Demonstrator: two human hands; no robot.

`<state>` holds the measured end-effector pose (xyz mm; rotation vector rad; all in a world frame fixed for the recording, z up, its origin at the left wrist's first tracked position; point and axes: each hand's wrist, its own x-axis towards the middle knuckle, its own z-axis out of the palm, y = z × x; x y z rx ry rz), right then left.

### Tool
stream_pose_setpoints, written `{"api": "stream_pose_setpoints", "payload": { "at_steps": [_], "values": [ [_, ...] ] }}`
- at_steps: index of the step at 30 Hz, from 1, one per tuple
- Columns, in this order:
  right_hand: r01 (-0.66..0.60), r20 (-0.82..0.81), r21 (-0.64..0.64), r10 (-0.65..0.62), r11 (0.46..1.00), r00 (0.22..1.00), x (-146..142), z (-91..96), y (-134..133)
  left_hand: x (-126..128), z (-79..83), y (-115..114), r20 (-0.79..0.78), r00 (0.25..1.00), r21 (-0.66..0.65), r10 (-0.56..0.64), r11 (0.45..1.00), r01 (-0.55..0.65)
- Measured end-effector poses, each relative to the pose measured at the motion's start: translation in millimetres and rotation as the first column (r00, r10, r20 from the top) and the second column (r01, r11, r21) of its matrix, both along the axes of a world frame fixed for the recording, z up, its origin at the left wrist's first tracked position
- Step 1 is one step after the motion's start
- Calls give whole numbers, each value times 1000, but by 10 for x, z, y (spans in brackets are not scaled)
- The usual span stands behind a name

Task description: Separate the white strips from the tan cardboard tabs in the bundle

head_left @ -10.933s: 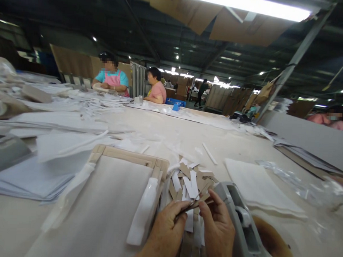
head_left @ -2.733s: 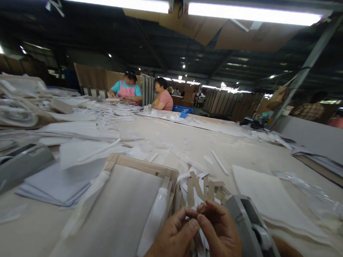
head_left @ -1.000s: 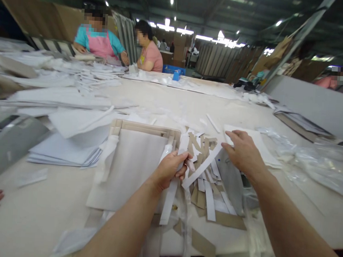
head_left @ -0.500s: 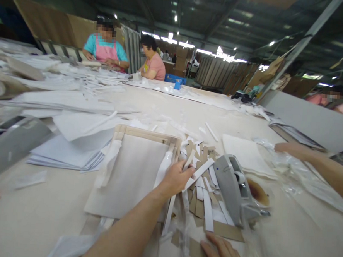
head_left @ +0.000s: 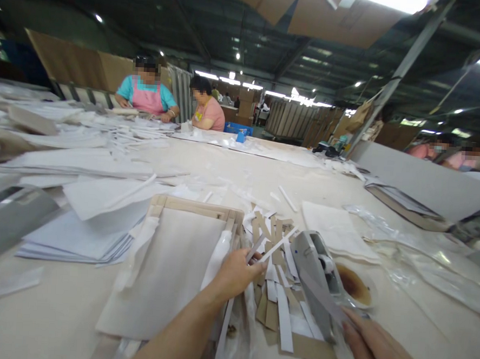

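My left hand is closed in a pinch on a narrow paper strip. A white strip extends from beside its thumb. Under and left of that forearm lies a stack of beige boards with a pale sheet on top. My right hand, at the lower right, grips a greyish strip, blurred, which crosses in front of a grey tape dispenser. Between my hands spreads a loose pile of white and brown card strips.
A round dish with a brown stain stands right of the dispenser. White sheets and clear plastic film lie farther right. Another grey dispenser and paper stacks are at left. Two people sit across the table.
My right hand has lifted from the card pile and moved right, now with a strip in it. My left hand keeps its pinch. Another person's hands have left the right and left edges.
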<state>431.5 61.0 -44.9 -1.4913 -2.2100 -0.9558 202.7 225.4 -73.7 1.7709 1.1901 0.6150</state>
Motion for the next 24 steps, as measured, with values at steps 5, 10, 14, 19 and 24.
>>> {"api": "stream_pose_setpoints", "payload": {
  "at_steps": [5,10,14,19,24],
  "values": [
    [160,-396,-163,-213,974,893,-332,-297,591,-35,87,-10,396,906,-363,149,932,6],
    [-93,-899,-436,-428,895,96,-574,-257,1243,-45,102,-2,507,848,-428,155,899,92],
    [-247,-861,-210,-298,946,-411,-708,-145,1603,-25,95,13,518,842,-456,152,882,121],
    [-281,-811,-117,-255,953,-526,-795,-252,1759,6,108,-5,463,867,-469,185,881,63],
    [-154,-885,-395,-420,906,-202,-550,-270,1669,9,167,-16,432,869,-426,240,904,-38]
  ]
}}
